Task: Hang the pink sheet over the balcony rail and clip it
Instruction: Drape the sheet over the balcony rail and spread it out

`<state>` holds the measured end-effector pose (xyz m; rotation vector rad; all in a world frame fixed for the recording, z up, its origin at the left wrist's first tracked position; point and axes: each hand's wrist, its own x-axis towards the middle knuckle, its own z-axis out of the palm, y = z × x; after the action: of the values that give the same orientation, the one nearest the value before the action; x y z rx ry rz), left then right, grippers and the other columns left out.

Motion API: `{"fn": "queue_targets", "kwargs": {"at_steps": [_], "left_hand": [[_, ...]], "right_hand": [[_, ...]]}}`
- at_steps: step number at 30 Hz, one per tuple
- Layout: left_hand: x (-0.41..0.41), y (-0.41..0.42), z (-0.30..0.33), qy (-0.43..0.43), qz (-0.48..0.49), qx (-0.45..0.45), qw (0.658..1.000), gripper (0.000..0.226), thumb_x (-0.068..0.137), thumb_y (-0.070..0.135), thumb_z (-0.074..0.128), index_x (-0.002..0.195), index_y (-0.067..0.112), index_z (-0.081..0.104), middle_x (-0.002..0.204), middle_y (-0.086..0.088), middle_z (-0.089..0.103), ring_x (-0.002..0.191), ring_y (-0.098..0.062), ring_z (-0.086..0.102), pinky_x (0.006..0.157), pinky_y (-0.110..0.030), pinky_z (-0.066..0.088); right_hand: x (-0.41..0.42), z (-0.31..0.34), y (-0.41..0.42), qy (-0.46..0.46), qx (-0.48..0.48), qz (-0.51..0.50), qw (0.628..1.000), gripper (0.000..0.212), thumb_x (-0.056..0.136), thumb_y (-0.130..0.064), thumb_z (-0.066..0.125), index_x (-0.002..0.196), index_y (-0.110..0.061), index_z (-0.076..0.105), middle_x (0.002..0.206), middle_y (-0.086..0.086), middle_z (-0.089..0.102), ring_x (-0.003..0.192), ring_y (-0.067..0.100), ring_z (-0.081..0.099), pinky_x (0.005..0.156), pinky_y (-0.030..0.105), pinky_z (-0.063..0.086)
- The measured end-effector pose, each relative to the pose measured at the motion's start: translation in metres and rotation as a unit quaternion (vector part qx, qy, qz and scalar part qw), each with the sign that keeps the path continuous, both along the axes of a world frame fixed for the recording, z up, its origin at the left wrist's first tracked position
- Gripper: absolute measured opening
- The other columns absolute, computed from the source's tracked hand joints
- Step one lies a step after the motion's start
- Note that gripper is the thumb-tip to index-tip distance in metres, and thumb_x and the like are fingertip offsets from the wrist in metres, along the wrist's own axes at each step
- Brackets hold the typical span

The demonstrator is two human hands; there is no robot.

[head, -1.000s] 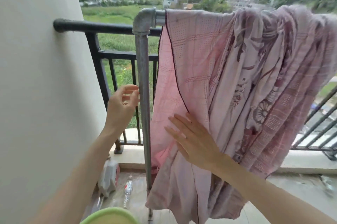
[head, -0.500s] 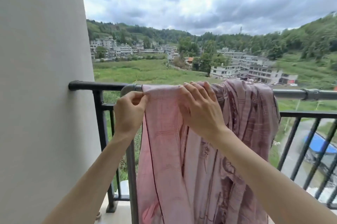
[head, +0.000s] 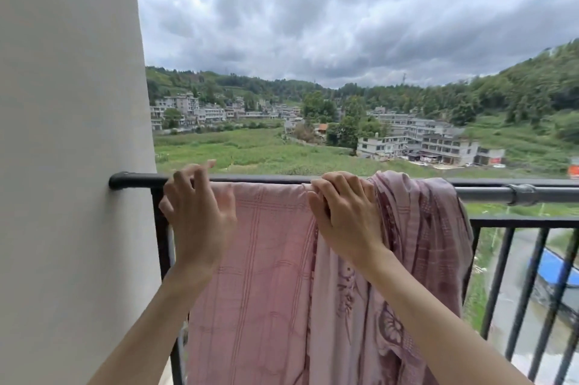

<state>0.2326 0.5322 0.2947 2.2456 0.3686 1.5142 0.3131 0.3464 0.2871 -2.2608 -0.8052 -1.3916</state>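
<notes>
Head view looks over a balcony toward fields and grey buildings under a cloudy sky. The pink sheet (head: 266,275) hangs over the grey pipe (head: 488,193) that runs just in front of the black balcony rail (head: 134,180), and it falls down on the near side. Its left part lies flat and shows a check pattern; its right part is bunched and shows a dark flower print. The left hand (head: 197,215) is at the left top edge of the sheet, fingers loosely spread and lifted, grasping nothing that I can see. The right hand (head: 344,215) grasps the sheet on top of the pipe, fingers curled over the fold. A pale wall (head: 69,165) stands at the left.
</notes>
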Motion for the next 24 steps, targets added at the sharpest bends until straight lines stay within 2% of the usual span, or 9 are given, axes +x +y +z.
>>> {"fn": "queue_targets", "kwargs": {"at_steps": [2, 4, 6, 8, 10, 16, 19, 22, 24], "left_hand": [[0.013, -0.022, 0.003, 0.019, -0.058, 0.124, 0.990, 0.040, 0.092, 0.036, 0.036, 0.119, 0.013, 0.055, 0.123, -0.008, 0.051, 0.123, -0.027, 0.039, 0.104, -0.049, 0.025], [0.030, -0.039, 0.005, 0.090, -0.115, 0.161, 0.976, 0.054, 0.092, 0.048, 0.020, 0.123, 0.017, 0.053, 0.125, -0.003, 0.054, 0.122, -0.023, 0.042, 0.107, -0.043, 0.022], [0.045, -0.045, 0.001, 0.135, -0.099, 0.187, 0.968, 0.062, 0.091, 0.052, 0.008, 0.115, 0.021, 0.056, 0.113, -0.001, 0.062, 0.108, -0.021, 0.052, 0.097, -0.036, 0.023], [0.051, -0.044, -0.007, 0.116, -0.057, 0.209, 0.969, 0.058, 0.093, 0.047, 0.011, 0.097, 0.018, 0.062, 0.093, 0.000, 0.065, 0.090, -0.023, 0.056, 0.083, -0.034, 0.023], [0.055, -0.040, -0.012, 0.084, -0.040, 0.211, 0.973, 0.050, 0.095, 0.041, 0.019, 0.088, 0.016, 0.063, 0.084, 0.000, 0.065, 0.082, -0.023, 0.057, 0.079, -0.034, 0.024], [0.065, -0.037, -0.020, 0.059, -0.019, 0.218, 0.974, 0.043, 0.094, 0.036, 0.028, 0.085, 0.013, 0.064, 0.081, -0.002, 0.065, 0.078, -0.025, 0.059, 0.080, -0.034, 0.025], [0.076, -0.031, -0.031, 0.052, -0.007, 0.207, 0.977, 0.043, 0.093, 0.034, 0.029, 0.082, 0.011, 0.064, 0.079, -0.003, 0.065, 0.075, -0.027, 0.058, 0.079, -0.034, 0.025], [0.079, -0.034, -0.034, 0.054, 0.005, 0.180, 0.982, 0.044, 0.092, 0.033, 0.029, 0.081, 0.009, 0.064, 0.078, -0.006, 0.064, 0.076, -0.029, 0.057, 0.081, -0.036, 0.025], [0.081, -0.031, -0.036, 0.048, 0.010, 0.176, 0.983, 0.043, 0.091, 0.032, 0.029, 0.080, 0.009, 0.063, 0.077, -0.006, 0.064, 0.076, -0.029, 0.056, 0.082, -0.036, 0.025]], "right_hand": [[0.003, 0.006, 0.002, 0.025, 0.018, 0.001, 1.000, 0.046, 0.094, -0.044, 0.030, 0.105, -0.014, 0.064, 0.103, 0.002, 0.066, 0.096, 0.025, 0.057, 0.087, 0.035, 0.031], [0.007, 0.005, 0.001, 0.040, 0.009, -0.011, 0.999, 0.049, 0.094, -0.044, 0.029, 0.108, -0.013, 0.063, 0.104, 0.004, 0.067, 0.092, 0.028, 0.060, 0.085, 0.039, 0.037], [0.012, 0.002, -0.005, 0.037, -0.006, -0.026, 0.999, 0.046, 0.094, -0.044, 0.030, 0.104, -0.013, 0.063, 0.099, 0.005, 0.067, 0.086, 0.028, 0.060, 0.080, 0.039, 0.041], [0.018, 0.000, -0.018, 0.033, -0.012, -0.036, 0.999, 0.044, 0.094, -0.044, 0.029, 0.098, -0.014, 0.062, 0.091, 0.005, 0.065, 0.082, 0.027, 0.059, 0.078, 0.037, 0.039], [0.027, -0.003, -0.039, 0.032, -0.015, -0.051, 0.998, 0.046, 0.094, -0.045, 0.028, 0.095, -0.014, 0.061, 0.086, 0.005, 0.064, 0.080, 0.027, 0.058, 0.079, 0.036, 0.035], [0.059, -0.013, -0.132, 0.017, -0.002, -0.123, 0.992, 0.046, 0.094, -0.040, 0.030, 0.084, -0.007, 0.060, 0.080, 0.010, 0.063, 0.075, 0.032, 0.058, 0.077, 0.036, 0.029], [0.070, -0.019, -0.132, 0.052, 0.026, -0.121, 0.991, 0.046, 0.091, -0.038, 0.027, 0.083, -0.006, 0.059, 0.083, 0.012, 0.062, 0.079, 0.033, 0.057, 0.075, 0.035, 0.029], [0.065, -0.017, -0.104, 0.115, 0.084, -0.140, 0.980, 0.059, 0.086, -0.044, 0.016, 0.095, -0.008, 0.063, 0.105, 0.012, 0.064, 0.100, 0.030, 0.054, 0.092, 0.039, 0.033], [0.055, -0.019, -0.074, 0.088, 0.055, -0.145, 0.984, 0.059, 0.090, -0.046, 0.020, 0.108, -0.010, 0.063, 0.118, 0.010, 0.062, 0.113, 0.028, 0.053, 0.107, 0.047, 0.022]]}}
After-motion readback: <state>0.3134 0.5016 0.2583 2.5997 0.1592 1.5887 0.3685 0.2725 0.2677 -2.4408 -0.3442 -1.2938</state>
